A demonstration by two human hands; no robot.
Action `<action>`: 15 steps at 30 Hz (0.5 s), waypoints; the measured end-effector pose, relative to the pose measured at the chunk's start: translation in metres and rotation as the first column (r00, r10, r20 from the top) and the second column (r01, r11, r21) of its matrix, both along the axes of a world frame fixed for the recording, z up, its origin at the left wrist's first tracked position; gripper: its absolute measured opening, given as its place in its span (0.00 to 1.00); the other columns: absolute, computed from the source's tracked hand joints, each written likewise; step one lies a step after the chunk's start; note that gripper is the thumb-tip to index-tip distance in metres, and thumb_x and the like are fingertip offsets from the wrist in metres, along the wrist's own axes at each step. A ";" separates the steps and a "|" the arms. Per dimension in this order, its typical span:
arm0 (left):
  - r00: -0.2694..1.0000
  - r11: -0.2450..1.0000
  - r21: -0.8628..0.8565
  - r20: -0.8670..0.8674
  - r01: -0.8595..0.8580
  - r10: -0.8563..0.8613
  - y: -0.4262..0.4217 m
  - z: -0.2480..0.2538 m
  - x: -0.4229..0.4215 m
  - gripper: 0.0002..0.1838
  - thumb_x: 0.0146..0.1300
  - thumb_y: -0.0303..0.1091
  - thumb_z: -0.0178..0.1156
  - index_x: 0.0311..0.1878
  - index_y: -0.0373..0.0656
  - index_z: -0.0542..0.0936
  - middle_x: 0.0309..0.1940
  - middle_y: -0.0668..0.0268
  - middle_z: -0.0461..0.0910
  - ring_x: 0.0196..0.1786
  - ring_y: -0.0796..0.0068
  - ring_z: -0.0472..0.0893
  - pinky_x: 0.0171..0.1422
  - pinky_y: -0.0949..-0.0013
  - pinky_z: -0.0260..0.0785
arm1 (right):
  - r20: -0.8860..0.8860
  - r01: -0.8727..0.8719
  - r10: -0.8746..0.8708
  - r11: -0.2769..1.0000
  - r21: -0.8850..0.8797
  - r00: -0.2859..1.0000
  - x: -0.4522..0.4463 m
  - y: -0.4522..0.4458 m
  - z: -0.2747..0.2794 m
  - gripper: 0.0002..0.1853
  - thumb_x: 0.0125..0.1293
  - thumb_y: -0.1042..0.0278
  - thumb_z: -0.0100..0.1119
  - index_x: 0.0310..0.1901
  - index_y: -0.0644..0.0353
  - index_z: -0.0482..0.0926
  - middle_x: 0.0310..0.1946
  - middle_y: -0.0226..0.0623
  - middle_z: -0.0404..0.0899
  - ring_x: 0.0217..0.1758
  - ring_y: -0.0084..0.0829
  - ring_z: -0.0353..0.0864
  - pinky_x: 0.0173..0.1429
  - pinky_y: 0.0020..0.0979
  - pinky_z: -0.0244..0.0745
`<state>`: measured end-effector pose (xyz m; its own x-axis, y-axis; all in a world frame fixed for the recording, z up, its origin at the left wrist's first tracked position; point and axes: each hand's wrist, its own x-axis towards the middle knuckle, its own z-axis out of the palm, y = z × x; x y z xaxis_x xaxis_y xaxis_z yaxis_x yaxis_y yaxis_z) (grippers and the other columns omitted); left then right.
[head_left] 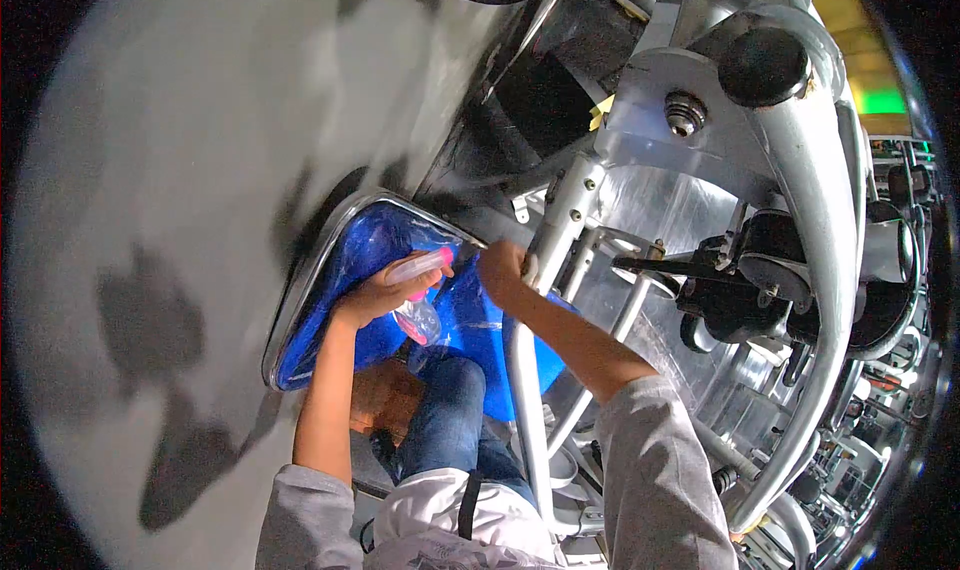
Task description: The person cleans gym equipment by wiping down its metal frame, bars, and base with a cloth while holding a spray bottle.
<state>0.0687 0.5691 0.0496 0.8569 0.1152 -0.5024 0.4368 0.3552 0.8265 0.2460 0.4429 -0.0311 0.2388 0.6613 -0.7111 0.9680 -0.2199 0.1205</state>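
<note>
A clear spray bottle (418, 324) with a whitish head and pink parts is in my left hand (378, 298), whose fingers are wrapped around it. The bottle is over a glossy blue seat-like surface (372, 240) with a silver rim. My right hand (502, 274) is closed near the far edge of the blue surface, beside a silver metal post (568, 210). Whatever lies inside those fingers is hidden. My right forearm crosses in front of the metal frame.
A pale wall (200, 170) with dark shadows stands on the left. Silver tubing (815, 220) of a large machine rises on the right, with black rounded parts (765, 68) attached. My jeans-clad leg (445, 410) is against the blue surface. More metal equipment fills the far right.
</note>
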 end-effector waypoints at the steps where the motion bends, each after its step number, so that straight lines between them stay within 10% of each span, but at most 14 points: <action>1: 1.000 1.000 0.001 -0.001 0.000 0.000 -0.002 0.004 0.001 0.27 0.70 0.54 0.58 0.64 0.47 0.75 0.55 0.71 0.79 0.55 0.76 0.78 0.62 0.68 0.70 | -0.011 -0.032 0.032 0.999 -0.022 0.999 -0.014 -0.011 -0.002 0.07 0.57 0.64 0.65 0.32 0.54 0.89 0.30 0.30 0.86 0.33 0.32 0.86 0.23 0.39 0.74; 6: 0.999 0.999 0.007 -0.011 -0.041 0.041 -0.002 0.015 0.003 0.23 0.70 0.55 0.59 0.59 0.49 0.79 0.51 0.73 0.79 0.51 0.83 0.76 0.56 0.75 0.69 | -0.045 -0.048 0.043 0.992 -0.120 0.998 -0.029 -0.038 0.026 0.08 0.59 0.64 0.63 0.34 0.56 0.89 0.31 0.33 0.87 0.35 0.36 0.86 0.27 0.43 0.77; 8: 1.000 0.999 0.028 -0.006 -0.025 0.025 -0.002 0.007 0.002 0.23 0.71 0.55 0.58 0.59 0.49 0.78 0.51 0.73 0.79 0.51 0.83 0.76 0.56 0.75 0.69 | -0.012 -0.031 0.038 0.933 0.358 0.999 0.010 -0.045 0.029 0.08 0.61 0.65 0.61 0.37 0.55 0.88 0.33 0.35 0.86 0.36 0.42 0.86 0.35 0.46 0.80; 10: 1.000 0.999 0.047 0.002 -0.007 0.006 -0.002 0.005 0.002 0.24 0.71 0.54 0.58 0.60 0.49 0.78 0.51 0.73 0.79 0.51 0.82 0.76 0.56 0.75 0.68 | 0.129 -0.121 0.067 0.873 0.473 0.989 0.049 -0.035 0.040 0.09 0.59 0.65 0.61 0.38 0.54 0.87 0.38 0.37 0.86 0.43 0.44 0.86 0.41 0.47 0.81; 13: 1.000 0.999 0.032 -0.005 -0.026 0.026 -0.002 0.012 0.004 0.23 0.72 0.53 0.58 0.60 0.48 0.77 0.51 0.73 0.79 0.51 0.82 0.76 0.57 0.74 0.69 | -0.116 0.266 -0.243 0.931 0.251 0.963 0.076 -0.016 0.085 0.09 0.59 0.64 0.60 0.36 0.55 0.87 0.48 0.37 0.83 0.50 0.42 0.83 0.44 0.47 0.82; 15: 0.999 0.999 0.021 -0.040 -0.033 0.033 -0.002 0.018 0.005 0.22 0.72 0.52 0.57 0.60 0.48 0.78 0.50 0.73 0.79 0.51 0.81 0.76 0.57 0.73 0.69 | -0.085 0.221 -0.204 0.920 0.323 0.975 0.055 -0.039 0.066 0.08 0.58 0.64 0.61 0.36 0.54 0.87 0.49 0.37 0.82 0.52 0.41 0.81 0.44 0.44 0.83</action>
